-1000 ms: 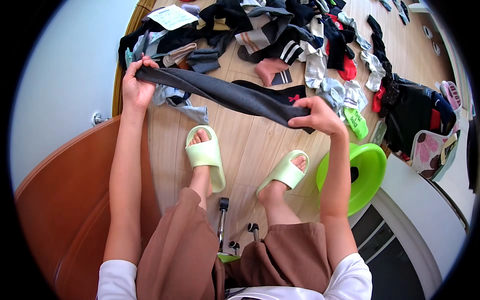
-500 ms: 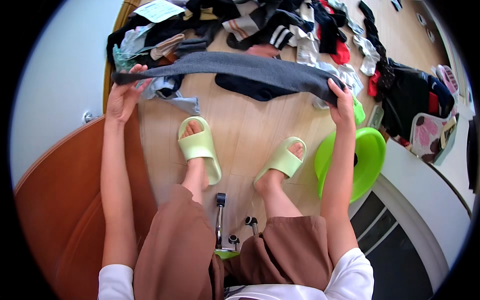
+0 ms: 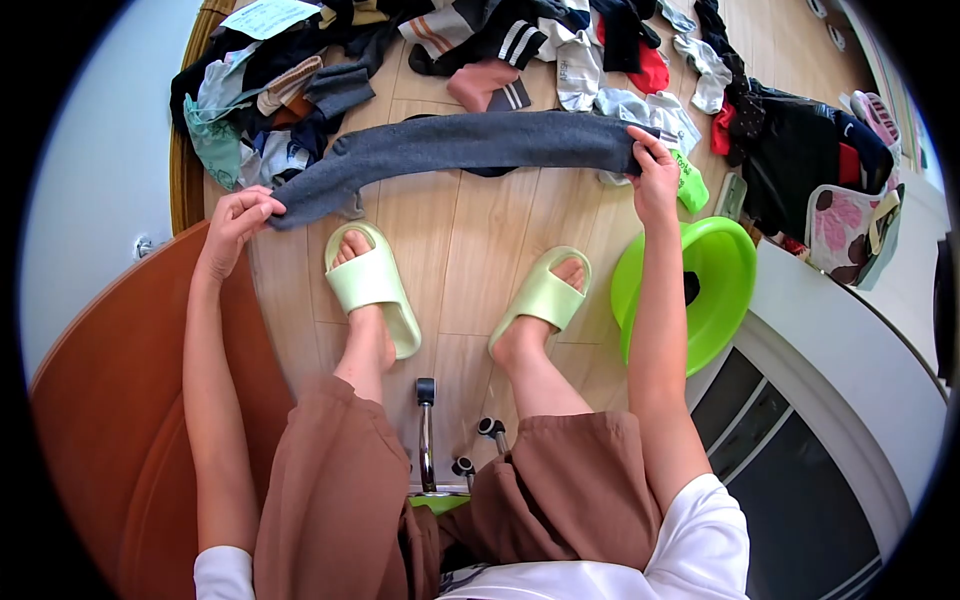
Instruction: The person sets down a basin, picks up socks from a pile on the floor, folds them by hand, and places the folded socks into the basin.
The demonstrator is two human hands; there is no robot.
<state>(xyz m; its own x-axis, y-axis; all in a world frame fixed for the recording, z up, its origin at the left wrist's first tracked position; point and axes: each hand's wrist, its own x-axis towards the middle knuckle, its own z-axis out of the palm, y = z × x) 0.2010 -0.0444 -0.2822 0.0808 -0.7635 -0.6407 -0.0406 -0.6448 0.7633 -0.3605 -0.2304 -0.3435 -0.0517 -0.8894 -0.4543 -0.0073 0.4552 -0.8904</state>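
A long dark grey sock is stretched sideways above the floor, between my two hands. My left hand pinches its left end, which hangs lower than the rest. At the other end, my right hand grips the sock between thumb and fingers. Behind it, a darker sock on the floor is mostly hidden. A bright green sock lies just beyond my right hand. Under my right forearm stands a lime green basin with a small black thing in it.
Many socks lie spread at the back, including a pink one and a red one. A paper sheet tops the left pile. A flowered bag is at right. Green slippers are on my feet; a brown wooden panel curves at left.
My left hand has come down and toward me, its fingers now closed on the sock's end. The sock's left part slants lower and looks wider. The view has shifted slightly.
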